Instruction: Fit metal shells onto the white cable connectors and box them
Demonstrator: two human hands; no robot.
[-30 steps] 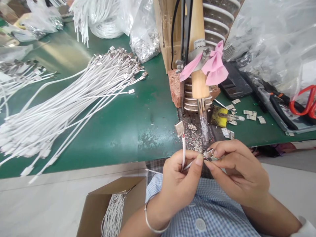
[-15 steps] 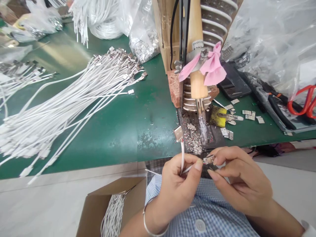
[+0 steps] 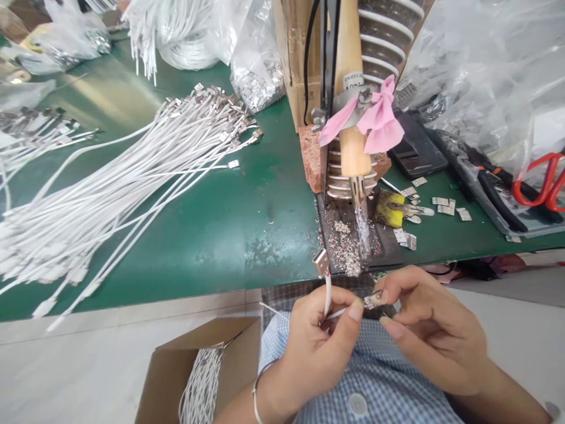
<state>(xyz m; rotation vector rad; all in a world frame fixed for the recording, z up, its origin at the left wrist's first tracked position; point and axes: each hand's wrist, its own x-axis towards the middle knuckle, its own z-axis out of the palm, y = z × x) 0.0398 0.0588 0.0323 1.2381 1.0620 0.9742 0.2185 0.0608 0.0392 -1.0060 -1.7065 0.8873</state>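
Note:
Just past the table's front edge, my left hand (image 3: 320,341) pinches a white USB cable (image 3: 336,314) between thumb and forefinger. Another white cable rises from that hand and ends in a metal USB plug (image 3: 321,262). My right hand (image 3: 435,327) has its fingertips at a small metal USB connector (image 3: 374,299), which sits at the end of the pinched cable. The fine wires between cable and connector are too small to make out fully. Above both hands, a wooden-handled soldering iron (image 3: 356,152) is clamped tip down, with pink cloth (image 3: 382,118) tied at its clamp.
Solder crumbs (image 3: 346,247) lie beneath the iron tip. Right of it are a yellow sponge (image 3: 389,208), loose connectors (image 3: 444,204) and a tray with red-handled scissors (image 3: 545,182). A heap of white cables (image 3: 119,188) covers the left; a cardboard box (image 3: 154,377) stands below.
Both hands have shifted slightly down. The upright USB plug has dropped lower and turned, and the connector at my right fingertips has tilted a little.

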